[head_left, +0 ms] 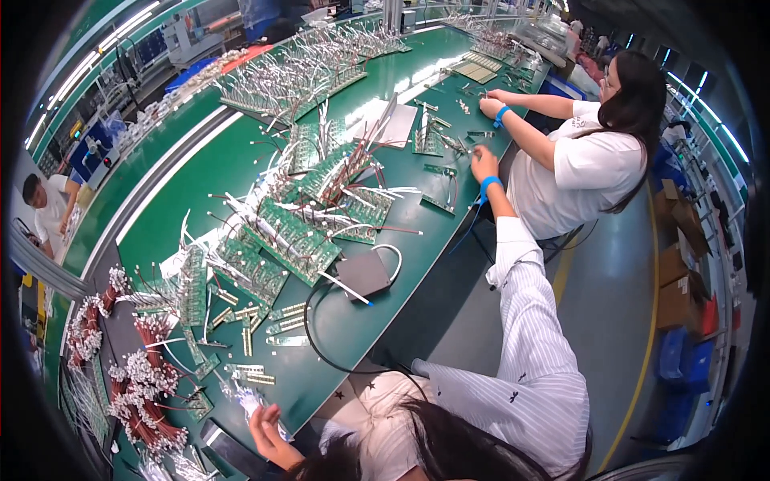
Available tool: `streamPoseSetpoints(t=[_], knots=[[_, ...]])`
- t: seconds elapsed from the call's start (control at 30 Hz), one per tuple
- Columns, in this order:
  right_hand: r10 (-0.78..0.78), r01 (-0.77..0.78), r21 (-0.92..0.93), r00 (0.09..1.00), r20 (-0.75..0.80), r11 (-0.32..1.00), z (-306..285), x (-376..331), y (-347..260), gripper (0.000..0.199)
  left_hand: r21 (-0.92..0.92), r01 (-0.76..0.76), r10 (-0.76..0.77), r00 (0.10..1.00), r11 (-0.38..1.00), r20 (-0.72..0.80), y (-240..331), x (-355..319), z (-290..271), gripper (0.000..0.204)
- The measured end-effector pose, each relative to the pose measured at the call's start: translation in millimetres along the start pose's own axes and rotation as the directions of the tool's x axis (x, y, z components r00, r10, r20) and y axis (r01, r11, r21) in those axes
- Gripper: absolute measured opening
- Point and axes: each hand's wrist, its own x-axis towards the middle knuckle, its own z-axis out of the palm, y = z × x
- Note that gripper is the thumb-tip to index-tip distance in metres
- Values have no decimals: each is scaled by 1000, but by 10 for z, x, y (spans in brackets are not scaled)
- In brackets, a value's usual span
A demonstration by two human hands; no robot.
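Observation:
At the table's right edge my right hand (484, 163), a blue band on its wrist, is closed with fingertips pinched. They meet the end of a small wired circuit board (459, 146), but what they hold is too small to make out. Another narrow board with wires (439, 200) lies just left of that hand. Far down at the lower left, my left hand (271, 434) has its fingers apart and slightly curled. Beside its fingertips is a bundle of white wires (247, 395), and short board strips (250, 373) lie just beyond.
Wired green circuit boards (293, 240) pile up mid-table, with a dark box (362, 274) and its cable alongside. Bundles of red wires with white connectors (148, 393) lie at lower left, near a dark phone-like slab (233, 450). A co-worker (585, 152) sits at the right, hands over the table.

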Motion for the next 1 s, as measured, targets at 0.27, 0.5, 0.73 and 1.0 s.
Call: streamPoseSetpoints(t=[0.27, 0.5, 0.73, 1.0], knots=[[9, -8, -274, 1000, 2, 962, 228, -283, 54, 40, -85, -7, 37, 936, 996, 350, -164, -23, -72, 35], [142, -199, -36, 804, -578, 979, 14, -588, -12, 11, -92, 186, -21, 529, 978, 848, 219, -438, 1415, 23], [312, -415, -64, 768, -559, 908, -52, -1254, 134, 8, 360, 926, -68, -354, 111, 933, 408, -714, 2719, 66], [345, -455, -354, 878, -331, 818, -36, -1753, 233, 12, 338, 928, -70, -331, 157, 941, 799, -829, 2766, 53]])
